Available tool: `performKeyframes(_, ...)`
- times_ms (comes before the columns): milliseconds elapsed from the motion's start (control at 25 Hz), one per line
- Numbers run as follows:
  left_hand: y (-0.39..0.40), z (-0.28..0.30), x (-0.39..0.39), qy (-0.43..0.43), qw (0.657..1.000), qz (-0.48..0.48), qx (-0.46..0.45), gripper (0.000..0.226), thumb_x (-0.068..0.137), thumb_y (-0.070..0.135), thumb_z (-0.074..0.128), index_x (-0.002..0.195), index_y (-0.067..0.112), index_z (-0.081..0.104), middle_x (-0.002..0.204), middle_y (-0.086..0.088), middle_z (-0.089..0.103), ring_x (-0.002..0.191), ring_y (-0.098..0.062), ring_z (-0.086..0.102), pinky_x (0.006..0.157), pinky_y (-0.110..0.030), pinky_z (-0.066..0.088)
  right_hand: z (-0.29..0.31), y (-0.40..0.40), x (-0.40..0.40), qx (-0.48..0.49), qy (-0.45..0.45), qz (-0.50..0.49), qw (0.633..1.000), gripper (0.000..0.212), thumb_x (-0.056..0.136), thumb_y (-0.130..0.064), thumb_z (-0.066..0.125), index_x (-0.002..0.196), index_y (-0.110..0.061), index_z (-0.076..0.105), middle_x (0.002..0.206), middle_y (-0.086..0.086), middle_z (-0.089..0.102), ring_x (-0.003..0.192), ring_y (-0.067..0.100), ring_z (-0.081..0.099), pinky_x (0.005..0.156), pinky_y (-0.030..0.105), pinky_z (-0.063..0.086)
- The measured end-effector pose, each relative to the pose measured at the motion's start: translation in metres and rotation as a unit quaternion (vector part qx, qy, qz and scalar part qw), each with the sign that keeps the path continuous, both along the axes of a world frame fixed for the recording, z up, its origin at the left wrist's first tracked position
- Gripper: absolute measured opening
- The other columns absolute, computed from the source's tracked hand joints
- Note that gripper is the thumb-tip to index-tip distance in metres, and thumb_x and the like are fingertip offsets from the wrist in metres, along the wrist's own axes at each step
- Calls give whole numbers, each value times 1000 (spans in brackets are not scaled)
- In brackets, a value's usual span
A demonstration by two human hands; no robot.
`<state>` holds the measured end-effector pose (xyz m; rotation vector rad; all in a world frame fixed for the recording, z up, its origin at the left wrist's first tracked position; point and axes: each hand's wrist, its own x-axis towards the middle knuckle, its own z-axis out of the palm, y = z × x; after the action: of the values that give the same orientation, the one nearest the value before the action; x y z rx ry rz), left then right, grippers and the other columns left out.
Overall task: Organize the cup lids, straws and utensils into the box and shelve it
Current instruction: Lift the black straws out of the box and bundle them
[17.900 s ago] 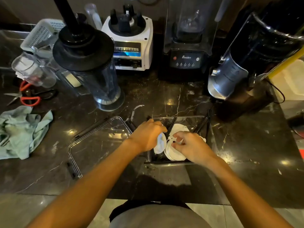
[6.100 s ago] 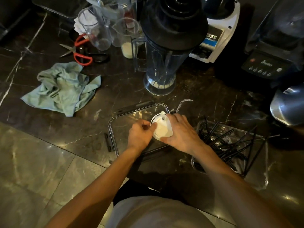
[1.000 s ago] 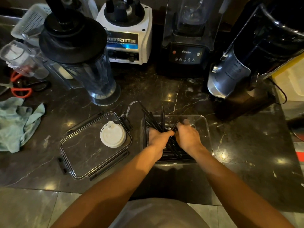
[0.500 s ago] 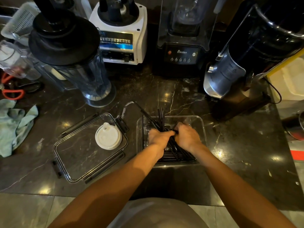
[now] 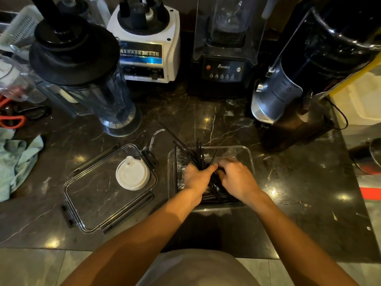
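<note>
A clear plastic box (image 5: 246, 153) stands on the dark marble counter in front of me. Inside it lie several black straws (image 5: 196, 150), some poking up over the far rim. My left hand (image 5: 195, 178) grips a bundle of these straws inside the box. My right hand (image 5: 236, 177) is curled round the straws beside it. To the left lies the box's clear lid (image 5: 92, 195), upside down, with a stack of white cup lids (image 5: 132, 174) resting on it. A clear plastic utensil (image 5: 154, 135) lies just beyond the lid's corner.
A blender jar with a black lid (image 5: 82, 73) stands at back left, a white blender base (image 5: 146, 42) and a black blender (image 5: 224, 48) behind, a large dark machine (image 5: 305, 79) at right. A green cloth (image 5: 16, 159) and red scissors (image 5: 12, 120) lie far left.
In the last second both hands stayed in the box, drawing the straws closer into one bundle. Earlier the white cup lids were taken out of the box and set on the lid.
</note>
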<state>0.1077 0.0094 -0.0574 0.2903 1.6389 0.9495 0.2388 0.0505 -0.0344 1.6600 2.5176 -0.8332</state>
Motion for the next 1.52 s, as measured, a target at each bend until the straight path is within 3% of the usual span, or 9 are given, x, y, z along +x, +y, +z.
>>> performKeyframes(240, -7, 9, 6, -25, 998, 53, 22, 48, 87, 24, 83, 122, 8, 55, 112, -7, 70, 106, -18, 68, 88, -27, 53, -4, -13, 9, -53, 40, -12, 998, 18, 97, -13, 64, 112, -22, 64, 99, -12, 58, 85, 7, 63, 59, 8, 34)
performKeyframes(400, -8, 9, 3, -39, 996, 76, 14, 41, 89, 19, 79, 121, 4, 59, 112, -13, 71, 107, -25, 70, 94, -37, 57, -9, -18, 10, -109, 74, -21, 991, 30, 98, -12, 58, 92, -41, 54, 93, -12, 59, 79, 2, 62, 61, 14, 42)
performKeyframes(560, -8, 10, 0, -17, 997, 40, 61, 20, 97, 13, 68, 113, 1, 69, 103, -10, 75, 100, -16, 72, 89, -37, 55, -9, -20, 11, -109, 94, -26, 989, 26, 99, -10, 57, 117, -25, 70, 105, -10, 59, 93, 5, 60, 75, 16, 47)
performKeyframes(640, -7, 13, -7, 7, 994, 18, 107, 17, 99, 10, 64, 112, 0, 67, 90, -1, 74, 87, -3, 71, 88, -31, 50, -5, -19, 17, -98, 98, -55, 989, 24, 99, -15, 60, 118, -27, 69, 106, -13, 60, 91, 3, 61, 73, 12, 44)
performKeyframes(840, -5, 22, -29, 67, 978, -40, 196, 5, 101, 13, 60, 105, 14, 64, 75, 6, 68, 90, -20, 71, 99, -38, 52, 3, -17, 33, -86, 91, -125, 984, 26, 100, -18, 62, 90, -43, 58, 86, -16, 67, 76, 2, 65, 58, 18, 45)
performKeyframes(1000, -8, 18, -34, 87, 959, -131, 236, 4, 101, 19, 64, 105, 19, 66, 84, 1, 70, 88, -13, 72, 93, -31, 56, 11, -18, 28, -90, 256, -237, 933, 19, 100, -9, 60, 105, -24, 70, 98, -3, 71, 91, 19, 70, 81, 42, 59)
performKeyframes(1160, -16, 7, -25, 89, 949, -238, 190, 8, 99, 24, 68, 102, 31, 66, 94, 5, 69, 87, -5, 69, 77, -18, 51, 28, -6, 19, -88, 339, -243, 905, 25, 99, -5, 58, 118, -17, 70, 107, -1, 72, 96, 10, 68, 83, 33, 56)
performKeyframes(1360, -14, 2, -23, 103, 949, -264, 140, 6, 100, 21, 65, 98, 27, 66, 96, -5, 71, 97, -20, 70, 85, -31, 52, 29, 4, 21, -133, 16, -53, 990, 22, 94, -9, 64, 104, -28, 66, 99, -5, 68, 95, 16, 66, 79, 32, 54)
performKeyframes(1520, -12, 6, -30, 73, 969, -186, 143, 10, 102, 12, 59, 102, 18, 66, 80, 2, 68, 74, 0, 68, 75, -18, 51, 12, -13, 12, -133, -142, 64, 979, 41, 86, -34, 77, 123, -26, 62, 117, -5, 60, 112, 19, 58, 88, 33, 46)
